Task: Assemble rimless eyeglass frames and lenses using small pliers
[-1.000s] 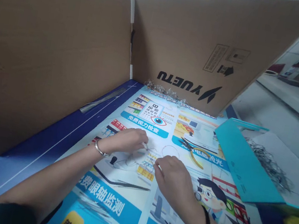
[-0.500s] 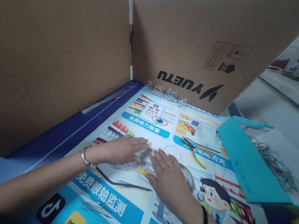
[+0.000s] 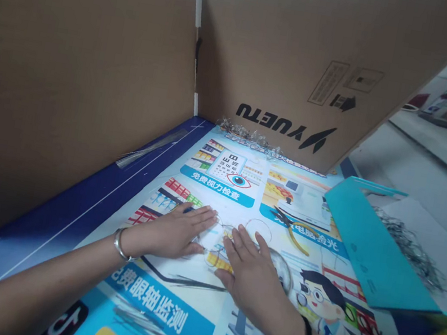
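Pressing thin wire eyeglass frame (image 3: 218,234) flat on printed poster mat (image 3: 183,304), left hand (image 3: 172,231) and right hand (image 3: 251,269) both splayed open, holding nothing; next probably needs fingertip pinch to lift it.

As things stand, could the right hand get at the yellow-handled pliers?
Probably yes: the right hand lies flat on the poster, and the pliers lie uncovered just beyond its fingers, with nothing between them.

Even soft daylight, faint shadows, wide-angle edge distortion, slight blur
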The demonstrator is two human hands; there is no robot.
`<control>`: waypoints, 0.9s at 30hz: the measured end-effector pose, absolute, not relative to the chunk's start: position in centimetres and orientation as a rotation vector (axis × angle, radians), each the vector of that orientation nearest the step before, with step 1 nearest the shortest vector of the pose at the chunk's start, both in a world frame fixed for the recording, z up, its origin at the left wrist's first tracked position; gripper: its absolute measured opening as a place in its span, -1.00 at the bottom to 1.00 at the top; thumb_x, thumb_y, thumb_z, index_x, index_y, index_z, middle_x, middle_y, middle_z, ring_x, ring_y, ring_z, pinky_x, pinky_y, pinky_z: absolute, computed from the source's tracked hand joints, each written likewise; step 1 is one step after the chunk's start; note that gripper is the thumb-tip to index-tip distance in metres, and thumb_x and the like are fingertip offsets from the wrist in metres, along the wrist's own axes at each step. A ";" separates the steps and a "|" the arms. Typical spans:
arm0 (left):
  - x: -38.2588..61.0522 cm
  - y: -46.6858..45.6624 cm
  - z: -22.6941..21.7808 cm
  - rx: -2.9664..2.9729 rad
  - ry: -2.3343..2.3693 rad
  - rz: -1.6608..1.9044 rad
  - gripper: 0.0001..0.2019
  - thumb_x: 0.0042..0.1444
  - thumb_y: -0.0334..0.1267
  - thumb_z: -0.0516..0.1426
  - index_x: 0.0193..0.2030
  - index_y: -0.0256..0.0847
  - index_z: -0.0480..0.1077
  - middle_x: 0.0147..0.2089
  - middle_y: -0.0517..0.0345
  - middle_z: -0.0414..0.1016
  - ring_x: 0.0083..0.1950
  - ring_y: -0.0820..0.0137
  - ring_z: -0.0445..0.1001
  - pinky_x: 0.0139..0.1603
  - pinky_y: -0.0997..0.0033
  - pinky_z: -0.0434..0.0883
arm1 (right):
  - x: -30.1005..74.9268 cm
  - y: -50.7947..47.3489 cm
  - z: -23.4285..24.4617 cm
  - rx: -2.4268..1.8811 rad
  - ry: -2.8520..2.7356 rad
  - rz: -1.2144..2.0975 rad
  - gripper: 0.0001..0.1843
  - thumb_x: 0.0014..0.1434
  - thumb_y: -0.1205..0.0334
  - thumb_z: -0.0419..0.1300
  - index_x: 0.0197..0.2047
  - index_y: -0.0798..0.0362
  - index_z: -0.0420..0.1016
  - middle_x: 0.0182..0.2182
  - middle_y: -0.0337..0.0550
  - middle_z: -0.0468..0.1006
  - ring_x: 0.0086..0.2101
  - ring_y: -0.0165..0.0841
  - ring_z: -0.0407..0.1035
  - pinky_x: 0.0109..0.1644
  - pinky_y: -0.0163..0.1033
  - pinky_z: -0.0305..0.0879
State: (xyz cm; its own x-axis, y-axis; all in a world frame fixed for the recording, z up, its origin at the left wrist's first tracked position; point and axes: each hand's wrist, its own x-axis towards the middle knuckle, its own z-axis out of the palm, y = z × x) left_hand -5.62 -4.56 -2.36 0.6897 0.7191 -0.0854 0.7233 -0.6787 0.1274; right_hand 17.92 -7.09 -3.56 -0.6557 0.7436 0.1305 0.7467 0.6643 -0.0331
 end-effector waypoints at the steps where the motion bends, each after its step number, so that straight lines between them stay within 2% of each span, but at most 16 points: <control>1: -5.6 -4.6 -2.3 2.738 1.184 -0.050 -0.38 0.25 0.07 -0.19 0.37 -0.17 -0.18 0.41 0.03 -0.14 0.41 0.26 -0.22 0.32 0.11 -0.19 | 17.9 -7.1 -3.5 -1.237 -2.753 -0.028 -0.40 0.24 -0.08 -0.03 0.18 0.16 0.29 0.19 0.10 0.24 0.24 -0.10 -0.03 0.25 0.16 -0.18; 9: -6.2 -3.9 -2.5 2.701 1.135 -0.090 -0.31 0.21 0.15 -0.19 0.38 -0.12 -0.26 0.42 0.07 -0.23 0.42 0.21 -0.27 0.33 0.04 -0.30 | 18.3 -6.6 -2.7 -1.213 -2.735 0.024 -0.44 0.18 -0.12 0.05 0.14 0.02 0.33 0.13 -0.04 0.35 0.24 -0.13 -0.06 0.27 0.14 -0.29; 13: -6.6 -3.7 -2.6 2.711 1.098 -0.033 -0.29 0.19 0.17 -0.16 0.38 -0.09 -0.29 0.42 0.06 -0.20 0.42 0.17 -0.25 0.33 0.01 -0.27 | 18.5 -6.6 -3.0 -1.207 -2.741 0.025 -0.50 0.20 -0.04 0.06 0.15 0.00 0.32 0.14 -0.05 0.34 0.23 -0.11 -0.02 0.25 0.17 -0.22; 17: -6.6 -3.7 -2.2 2.698 1.045 0.068 -0.31 0.19 0.14 -0.11 0.37 -0.05 -0.23 0.41 0.05 -0.15 0.41 0.15 -0.23 0.33 -0.02 -0.22 | 18.5 -6.7 -3.3 -1.158 -2.710 -0.027 -0.56 0.23 0.04 0.06 0.13 0.00 0.33 0.15 -0.07 0.34 0.23 -0.14 -0.01 0.24 0.15 -0.18; 21: -6.9 -3.6 -1.5 2.655 1.026 0.075 -0.29 0.16 0.14 -0.06 0.37 -0.02 -0.24 0.42 0.05 -0.21 0.41 0.13 -0.23 0.32 -0.05 -0.14 | 18.7 -6.7 -2.5 -1.060 -2.644 -0.100 -0.60 0.24 0.07 0.06 0.09 0.03 0.37 0.12 -0.04 0.37 0.20 -0.18 0.07 0.23 0.08 -0.12; 24: -7.2 -3.7 -0.6 2.657 1.096 0.123 -0.33 0.20 0.06 -0.04 0.37 -0.04 -0.21 0.42 0.03 -0.21 0.41 0.17 -0.19 0.32 -0.02 -0.08 | 19.4 -6.4 -1.5 -1.053 -2.536 -0.172 -0.67 0.26 0.18 0.03 0.05 0.07 0.40 0.10 0.00 0.38 0.17 -0.18 0.12 0.20 0.05 -0.05; 27: -7.0 -3.8 0.7 2.670 1.156 0.238 -0.48 0.25 -0.15 -0.04 0.33 -0.08 -0.05 0.40 0.04 -0.10 0.39 0.29 -0.07 0.31 0.14 0.06 | 20.5 -5.7 -1.1 -1.034 -2.395 -0.159 -0.74 0.25 0.27 0.03 -0.05 0.04 0.45 0.01 -0.05 0.47 0.09 -0.24 0.24 0.15 -0.01 0.04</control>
State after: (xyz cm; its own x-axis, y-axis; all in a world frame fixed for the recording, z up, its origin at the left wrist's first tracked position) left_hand -6.99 -3.83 0.68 0.6773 0.7332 0.0602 0.6973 -0.6659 0.2653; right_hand 20.45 -5.71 -1.09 -0.5724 0.6448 0.5065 0.7063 0.7015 -0.0949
